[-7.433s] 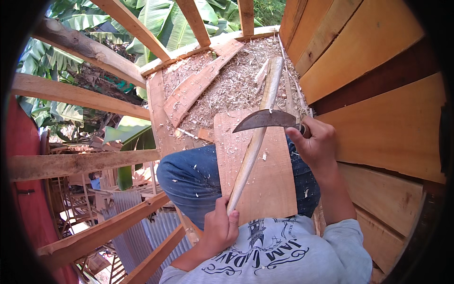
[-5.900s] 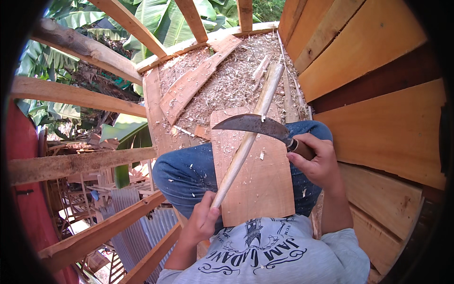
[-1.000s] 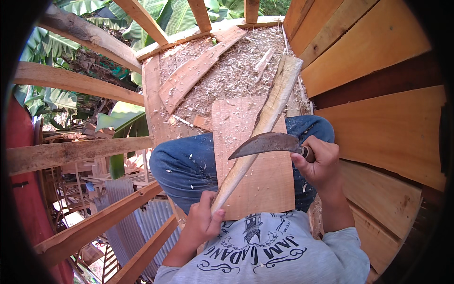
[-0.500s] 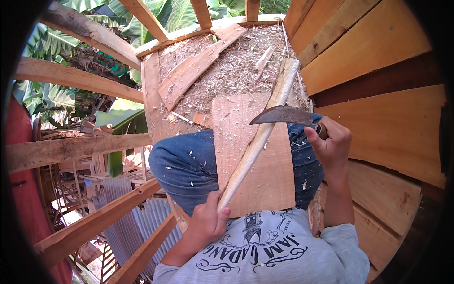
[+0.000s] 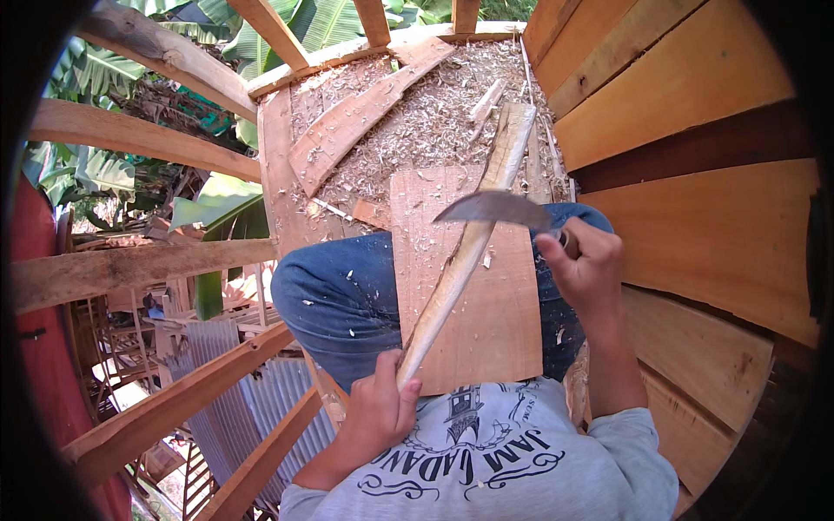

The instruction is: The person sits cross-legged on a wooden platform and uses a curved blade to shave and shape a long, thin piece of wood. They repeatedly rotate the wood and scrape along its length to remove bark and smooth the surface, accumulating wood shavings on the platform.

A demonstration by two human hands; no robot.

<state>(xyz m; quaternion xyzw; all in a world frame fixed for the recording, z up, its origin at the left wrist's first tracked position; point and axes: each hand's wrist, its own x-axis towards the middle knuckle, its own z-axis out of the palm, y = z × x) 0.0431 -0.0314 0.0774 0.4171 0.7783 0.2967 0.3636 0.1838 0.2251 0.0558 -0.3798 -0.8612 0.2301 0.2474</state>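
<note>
Head view: left hand [image 5: 380, 406] grips near end of wooden strip [image 5: 457, 276], seemingly anchoring it; strip runs forward from those fingers over lap board [image 5: 506, 323]. Right hand [image 5: 584, 262] grips curved knife [image 5: 497, 207], blade leftward of its fingers, crossing strip; contact unclear.

Black curved lettering [image 5: 532, 450] printed on grey shirt [image 5: 599, 482].

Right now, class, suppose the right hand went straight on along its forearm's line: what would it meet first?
Probably the blue jeans at the right knee, just beyond the right hand. Depth is unclear, so the hand and its curved-bladed knife might pass above.
</note>
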